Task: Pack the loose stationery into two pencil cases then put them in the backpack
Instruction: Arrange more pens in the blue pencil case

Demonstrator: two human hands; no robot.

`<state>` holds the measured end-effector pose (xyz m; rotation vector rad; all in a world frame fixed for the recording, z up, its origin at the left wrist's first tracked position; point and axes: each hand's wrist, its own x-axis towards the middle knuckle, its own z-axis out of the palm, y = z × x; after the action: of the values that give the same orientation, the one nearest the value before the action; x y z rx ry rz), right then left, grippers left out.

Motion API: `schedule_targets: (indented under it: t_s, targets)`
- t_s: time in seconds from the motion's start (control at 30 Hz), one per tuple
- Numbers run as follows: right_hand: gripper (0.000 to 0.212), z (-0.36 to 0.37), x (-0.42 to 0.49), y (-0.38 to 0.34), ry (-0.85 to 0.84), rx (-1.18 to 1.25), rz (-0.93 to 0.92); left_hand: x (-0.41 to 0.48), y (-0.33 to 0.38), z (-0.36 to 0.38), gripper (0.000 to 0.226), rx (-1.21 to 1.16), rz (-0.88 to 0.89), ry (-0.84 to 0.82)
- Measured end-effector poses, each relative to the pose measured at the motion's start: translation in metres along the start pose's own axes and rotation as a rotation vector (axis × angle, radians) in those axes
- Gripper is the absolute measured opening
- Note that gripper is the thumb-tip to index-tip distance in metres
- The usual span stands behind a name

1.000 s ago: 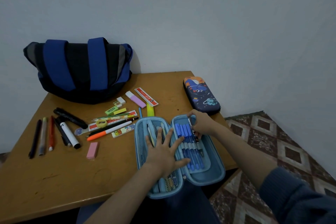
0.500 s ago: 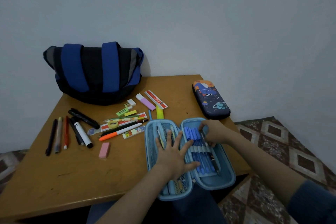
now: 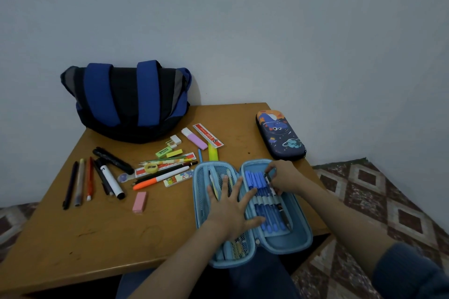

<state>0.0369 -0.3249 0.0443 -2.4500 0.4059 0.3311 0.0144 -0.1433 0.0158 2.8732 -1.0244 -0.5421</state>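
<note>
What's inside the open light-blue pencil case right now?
Right half: a row of blue pens under elastic loops, and a dark pen the right hand pinches. Left half: a mesh pocket with pens showing through, largely covered by the left hand.

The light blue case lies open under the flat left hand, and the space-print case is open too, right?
No: the head view shows the space-print case closed. The light blue case is open, left hand flat on it.

The table (image 3: 85, 238) was smooth, matt wood, lightly scuffed. The backpack (image 3: 128, 102) at upper left was matt cloth. The closed pencil case (image 3: 279, 136) at right had a smooth, faintly shiny shell.
</note>
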Motion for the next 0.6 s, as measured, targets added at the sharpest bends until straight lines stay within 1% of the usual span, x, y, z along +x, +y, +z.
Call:
schedule_targets:
  t_s: [0.1, 0.13, 0.23, 0.27, 0.3, 0.37, 0.43, 0.47, 0.53, 0.6]
  targets:
    - [0.031, 0.001, -0.002, -0.002, 0.004, -0.022, -0.008, -0.001, 0.000, 0.000, 0.107, -0.004, 0.005, -0.001]
    - [0.030, 0.001, -0.002, -0.002, 0.000, -0.033, -0.009, -0.001, -0.001, 0.000, 0.103, -0.014, 0.005, 0.004]
    - [0.030, 0.000, -0.004, -0.005, -0.004, -0.049, -0.004, -0.002, -0.007, -0.005, 0.078, -0.131, 0.015, 0.019]
    - [0.029, 0.000, -0.004, -0.005, 0.001, -0.055, -0.004, -0.003, -0.010, -0.008, 0.073, -0.185, 0.027, 0.032]
    - [0.027, 0.000, -0.004, -0.006, 0.005, -0.061, -0.004, -0.005, -0.013, -0.011, 0.070, -0.240, 0.040, 0.055]
    - [0.022, -0.001, -0.003, -0.008, -0.008, -0.081, -0.004, -0.012, -0.023, -0.018, 0.067, -0.351, 0.047, 0.163]
    - [0.021, -0.003, -0.001, -0.009, -0.033, -0.115, 0.007, -0.022, -0.040, -0.024, 0.063, -0.426, 0.010, 0.289]
    - [0.024, -0.004, -0.001, -0.011, -0.032, -0.141, 0.005, -0.028, -0.052, -0.025, 0.061, -0.441, -0.022, 0.335]
    - [0.030, -0.006, 0.002, -0.015, 0.019, -0.189, -0.023, -0.040, -0.077, -0.022, 0.060, -0.451, -0.115, 0.395]
    - [0.028, -0.007, 0.005, -0.023, 0.084, -0.195, -0.067, -0.053, -0.104, -0.015, 0.060, -0.427, -0.235, 0.450]
